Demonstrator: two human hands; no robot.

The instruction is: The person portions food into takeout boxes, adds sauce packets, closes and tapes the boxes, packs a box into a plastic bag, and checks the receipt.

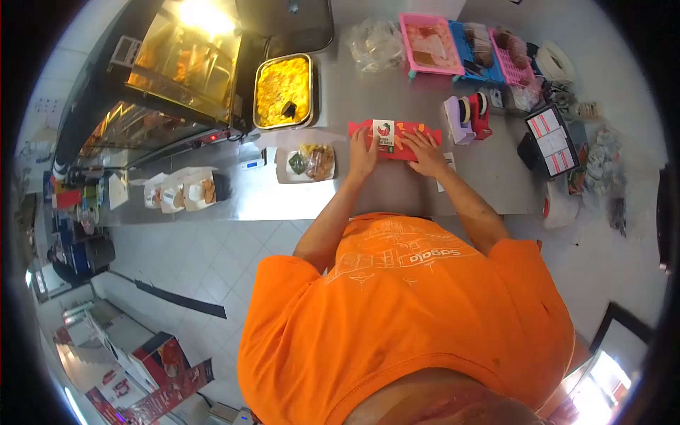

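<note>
Beneath the outstretched fingers, red packet [386,138] lies flat on steel counter [347,95]; left hand [363,154] and right hand [427,156] rest over its opposite ends, fingers extended and unclenched; whether either thumb tucks under an edge, cannot tell. Packet likely light, smooth, thin-walled, easily creased by hard pressure; best hold at both short ends, clear of the middle; open food box [285,167] sits left of the left fingers, purple tape dispenser [460,126] just beyond the right.
</note>
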